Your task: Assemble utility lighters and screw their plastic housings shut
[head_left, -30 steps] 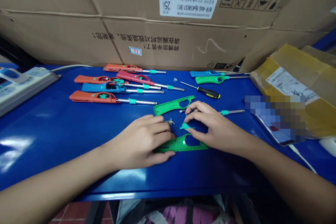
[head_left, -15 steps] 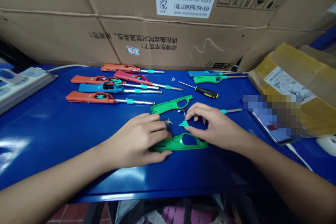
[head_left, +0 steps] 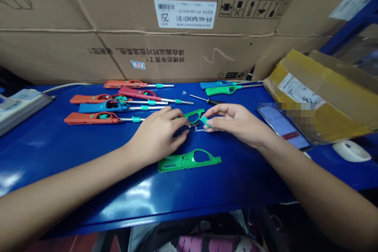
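pinching a small teal piece (head_left: 203, 119) between thumb and fingertips, the right hand (head_left: 233, 124) is nearly closed, its remaining fingers loosely bent. the left hand (head_left: 162, 130) is half curled, with thumb and forefinger apart at the tips; whether its palm or hidden fingers have hold of anything, i cannot tell. a thin white wire (head_left: 199, 129) and a small dark part (head_left: 193, 125) lie between the two hands, too small to make out well.

just beyond the fingers, partly covered by the left hand, is the far green shell half (head_left: 193, 117). the near green shell half (head_left: 177, 162) lies by itself on the blue bench (head_left: 236, 185), closer to the body, hollow face up, with nothing seated in the part that shows. so, judging by how things lie, this green body is fully opened: the halves are well apart, the teal piece sits in neither, and joining them is not done.

further out, a screwdriver (head_left: 211, 101) lies behind the right hand, with white scraps (head_left: 184, 92) near its tip. five lighters (head_left: 91, 117) rest to the left, and a blue lighter (head_left: 214, 85) and a green lighter (head_left: 221, 90) to the right; these look whole, each with its metal tube, though i cannot tell whether any has been opened. a phone (head_left: 285, 130) and a mouse (head_left: 351, 151) lie at far right.
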Demonstrator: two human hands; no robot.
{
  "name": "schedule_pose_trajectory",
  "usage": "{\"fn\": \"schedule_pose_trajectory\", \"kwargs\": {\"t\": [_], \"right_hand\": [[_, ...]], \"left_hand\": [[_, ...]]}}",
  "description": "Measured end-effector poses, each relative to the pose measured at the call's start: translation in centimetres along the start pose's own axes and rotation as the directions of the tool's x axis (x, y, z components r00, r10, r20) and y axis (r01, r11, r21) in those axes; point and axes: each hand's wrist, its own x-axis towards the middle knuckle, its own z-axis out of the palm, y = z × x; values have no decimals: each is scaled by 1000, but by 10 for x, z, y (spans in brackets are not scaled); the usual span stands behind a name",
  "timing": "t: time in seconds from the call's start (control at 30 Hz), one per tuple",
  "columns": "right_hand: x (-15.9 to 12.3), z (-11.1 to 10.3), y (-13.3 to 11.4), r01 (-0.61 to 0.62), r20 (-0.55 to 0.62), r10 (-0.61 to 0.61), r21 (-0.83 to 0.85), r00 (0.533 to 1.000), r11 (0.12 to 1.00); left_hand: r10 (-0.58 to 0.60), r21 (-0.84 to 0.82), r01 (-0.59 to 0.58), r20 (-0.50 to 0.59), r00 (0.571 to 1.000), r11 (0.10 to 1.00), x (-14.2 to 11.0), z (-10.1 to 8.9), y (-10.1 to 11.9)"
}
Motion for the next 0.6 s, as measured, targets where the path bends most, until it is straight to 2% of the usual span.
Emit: {"fn": "schedule_pose_trajectory", "kwargs": {"t": [0.17, 0.3, 0.4, 0.5, 0.6], "right_hand": [[1, -11, 0, 75, 31, -76, 40, 997, 996], [-2, -20, -2, 174, 72, -166, -118, 984, 978], [-6, -26, -4, 133, 94, -110, -294, 990, 946], [-7, -33, -4, 102, 46, -91, -532, 995, 841], [-7, -40, -2, 121, 35, -150, -780, 988, 614]], "left_hand": [[-46, 53, 43, 60, 997, 998, 19, 10, 4], [-51, 60, 46, 76, 996, 997, 27, 14, 6], [-51, 67, 45, 81, 995, 997, 30, 15, 7], [-44, 71, 38, 89, 995, 997, 32, 16, 6], [-37, 77, 30, 92, 995, 997, 34, 16, 7]]}}
